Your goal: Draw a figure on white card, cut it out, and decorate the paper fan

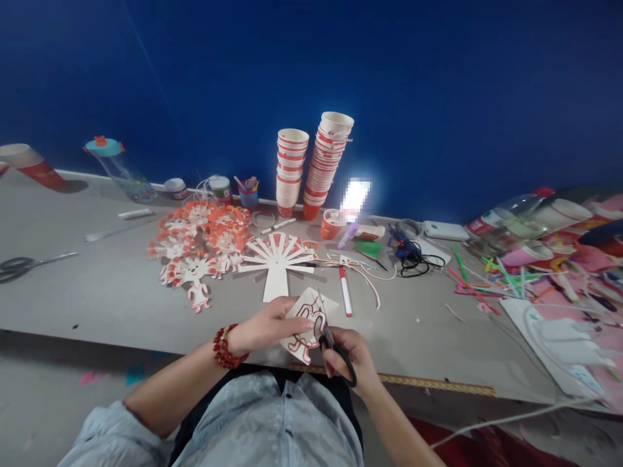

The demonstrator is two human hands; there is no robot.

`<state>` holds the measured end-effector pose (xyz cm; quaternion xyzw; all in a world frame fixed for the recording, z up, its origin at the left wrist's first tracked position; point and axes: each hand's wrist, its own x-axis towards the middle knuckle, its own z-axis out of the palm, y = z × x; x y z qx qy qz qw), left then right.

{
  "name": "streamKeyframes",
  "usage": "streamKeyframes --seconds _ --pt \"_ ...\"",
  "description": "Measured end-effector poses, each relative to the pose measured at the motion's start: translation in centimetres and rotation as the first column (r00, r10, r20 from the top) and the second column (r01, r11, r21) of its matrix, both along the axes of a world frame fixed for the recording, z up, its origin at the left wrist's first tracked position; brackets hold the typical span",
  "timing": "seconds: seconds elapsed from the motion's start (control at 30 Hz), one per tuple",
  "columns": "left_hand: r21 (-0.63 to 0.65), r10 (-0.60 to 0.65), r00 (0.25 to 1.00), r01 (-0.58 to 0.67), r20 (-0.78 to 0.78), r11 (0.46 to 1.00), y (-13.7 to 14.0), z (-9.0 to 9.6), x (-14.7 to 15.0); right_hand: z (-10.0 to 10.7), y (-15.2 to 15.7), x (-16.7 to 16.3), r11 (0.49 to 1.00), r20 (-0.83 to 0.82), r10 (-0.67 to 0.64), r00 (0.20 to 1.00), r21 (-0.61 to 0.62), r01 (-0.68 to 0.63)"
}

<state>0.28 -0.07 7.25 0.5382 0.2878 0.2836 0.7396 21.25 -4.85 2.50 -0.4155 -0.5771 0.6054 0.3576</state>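
Near the table's front edge my left hand point(272, 324) pinches a white paper piece point(299, 347) with a figure drawn on it in dark red outline. My right hand point(354, 360) is closed around the black handles of a pair of scissors point(346, 366). The scissor blades point up and away from me, at the right side of the drawn figure. Just beyond the paper lies a white paper cup cut into fanned strips point(276, 279). To its left is a pile of cut-out paper figures point(195, 269) with orange-tipped strips. A red and white marker point(345, 292) lies to the right.
Two tall stacks of paper cups point(292, 172) stand at the back by the blue wall. Another pair of scissors point(34, 263) and a clear bottle point(121, 168) are at left. Cables point(413, 256), colored straws point(467, 275) and a power strip point(545, 347) crowd the right.
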Motion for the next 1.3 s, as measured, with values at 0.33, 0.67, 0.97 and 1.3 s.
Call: streamKeyframes --seconds 0.33,0.67,0.97,1.3 --pt "-0.024 0.048 0.999 -0.048 0.004 0.999 -0.8 -0.5 0.9 -0.6 -0.3 -0.6 0.998 -0.067 -0.031 0.997 0.05 0.034" --pt "-0.069 0.095 0.995 -0.094 0.016 0.993 -1.0 -0.7 1.1 -1.0 -0.2 -0.6 0.993 -0.017 -0.052 0.998 0.101 0.054" --pt "-0.078 0.144 0.987 -0.138 0.076 0.987 -1.6 -1.0 1.6 -0.4 -0.8 -1.4 0.992 -0.053 -0.125 0.991 -0.006 0.125" --pt "-0.057 0.179 0.982 -0.175 0.068 0.983 -1.8 -0.3 2.0 -0.2 -0.9 -1.9 0.989 -0.073 -0.149 0.986 -0.002 0.149"
